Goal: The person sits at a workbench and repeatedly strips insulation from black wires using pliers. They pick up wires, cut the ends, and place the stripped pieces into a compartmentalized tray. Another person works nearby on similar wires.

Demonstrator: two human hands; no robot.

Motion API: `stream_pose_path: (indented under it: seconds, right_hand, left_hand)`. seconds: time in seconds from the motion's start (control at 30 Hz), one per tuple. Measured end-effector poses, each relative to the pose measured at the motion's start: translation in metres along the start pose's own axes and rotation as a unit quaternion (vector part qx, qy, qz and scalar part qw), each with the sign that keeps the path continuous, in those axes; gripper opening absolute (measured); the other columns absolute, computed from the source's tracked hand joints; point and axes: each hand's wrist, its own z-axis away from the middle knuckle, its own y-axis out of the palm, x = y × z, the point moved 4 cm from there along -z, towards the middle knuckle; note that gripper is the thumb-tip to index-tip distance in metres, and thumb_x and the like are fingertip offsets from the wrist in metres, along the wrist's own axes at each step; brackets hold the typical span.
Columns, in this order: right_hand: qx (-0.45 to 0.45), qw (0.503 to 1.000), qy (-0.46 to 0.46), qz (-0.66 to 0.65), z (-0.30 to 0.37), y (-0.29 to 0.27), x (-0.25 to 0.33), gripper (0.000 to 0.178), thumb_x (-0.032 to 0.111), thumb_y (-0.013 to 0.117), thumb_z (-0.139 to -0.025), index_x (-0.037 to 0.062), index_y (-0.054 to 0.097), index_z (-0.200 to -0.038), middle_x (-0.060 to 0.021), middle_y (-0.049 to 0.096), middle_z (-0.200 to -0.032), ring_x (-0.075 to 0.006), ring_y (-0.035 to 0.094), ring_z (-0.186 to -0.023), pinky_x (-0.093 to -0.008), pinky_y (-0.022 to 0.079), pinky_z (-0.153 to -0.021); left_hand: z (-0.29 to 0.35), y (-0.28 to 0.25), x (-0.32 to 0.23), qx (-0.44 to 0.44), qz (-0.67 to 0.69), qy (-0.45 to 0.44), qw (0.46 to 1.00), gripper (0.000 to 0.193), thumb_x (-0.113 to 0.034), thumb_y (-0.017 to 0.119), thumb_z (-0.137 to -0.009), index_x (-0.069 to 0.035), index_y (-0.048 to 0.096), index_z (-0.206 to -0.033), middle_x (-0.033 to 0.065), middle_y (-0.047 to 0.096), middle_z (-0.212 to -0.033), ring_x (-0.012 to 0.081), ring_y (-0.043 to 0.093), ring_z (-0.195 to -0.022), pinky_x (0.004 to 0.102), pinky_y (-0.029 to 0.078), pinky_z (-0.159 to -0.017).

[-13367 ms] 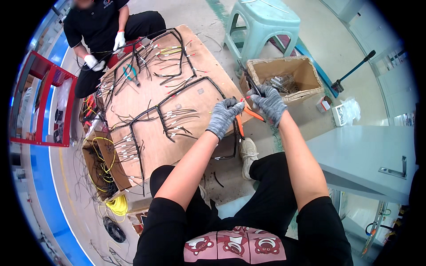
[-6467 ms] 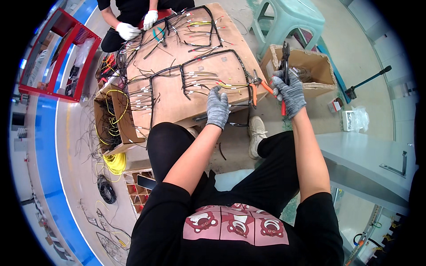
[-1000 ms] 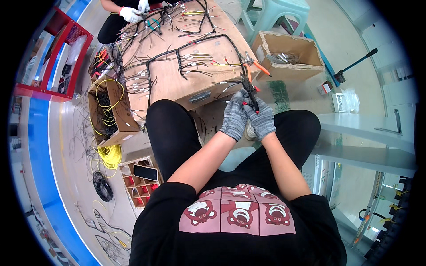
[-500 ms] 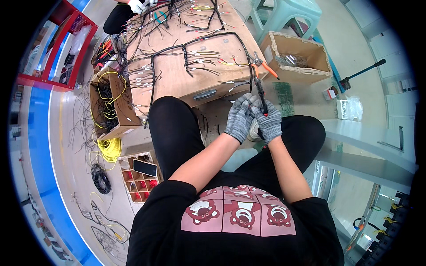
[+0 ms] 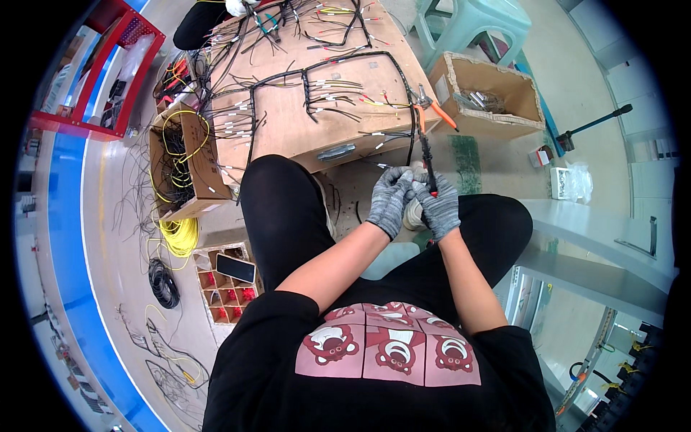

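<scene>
My left hand point(image 5: 389, 196) and my right hand point(image 5: 437, 204), both in grey knit gloves, meet just off the near edge of a wooden board table. Their fingertips are pinched together, and whatever small thing lies between them is too hidden to name. A slim black rod-like thing with a red end point(image 5: 430, 167) lies along the right fingers, which seem closed on it. Its far end reaches toward orange-handled pliers point(image 5: 444, 115) at the table's right edge. A black taped wire harness point(image 5: 277, 81) with several labelled branches spreads over the table point(image 5: 288, 140).
Beyond the table a person's white-gloved hand point(image 5: 237, 6) works among wires. An open carton with wires point(image 5: 205, 169) stands left, above a yellow coil point(image 5: 178, 237) and a divided box bearing a phone point(image 5: 235, 268). Another carton point(image 5: 515, 119) and a pale green stool point(image 5: 475, 29) stand right.
My hands have drawn slightly nearer to me, still pinched together, and the black rod-like thing has come with them. The harness and pliers keep their places, while the view has shifted a little.
</scene>
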Motion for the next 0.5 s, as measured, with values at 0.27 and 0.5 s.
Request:
stream_pose_path:
  seconds: [0.27,0.5]
  right_hand:
    - [-0.034,0.978,0.134,-0.155,-0.021,-0.039,-0.055,0.019,0.01,0.043,-0.083,0.0081,0.054,-0.099,0.0022,0.045,-0.057,-0.0061,0.038,-0.039,-0.022,0.031,-0.034]
    - [0.012,0.942,0.267,0.203,-0.097,-0.072,-0.228,0.016,0.024,0.039,-0.085,0.0138,0.05,-0.081,-0.0057,0.045,-0.056,-0.0188,0.043,-0.043,-0.0336,0.036,-0.042]
  left_hand:
    - [0.002,-0.03,0.015,-0.005,0.114,-0.06,0.992,0.019,-0.001,0.047,-0.085,-0.003,0.054,-0.102,0.0043,0.055,-0.077,0.0149,0.056,-0.065,0.0261,0.05,-0.056]
    - [-0.014,-0.056,0.033,-0.076,0.024,-0.109,0.991,0.02,-0.002,0.042,-0.086,-0.005,0.053,-0.101,-0.0003,0.048,-0.067,0.0065,0.04,-0.048,0.019,0.035,-0.041]
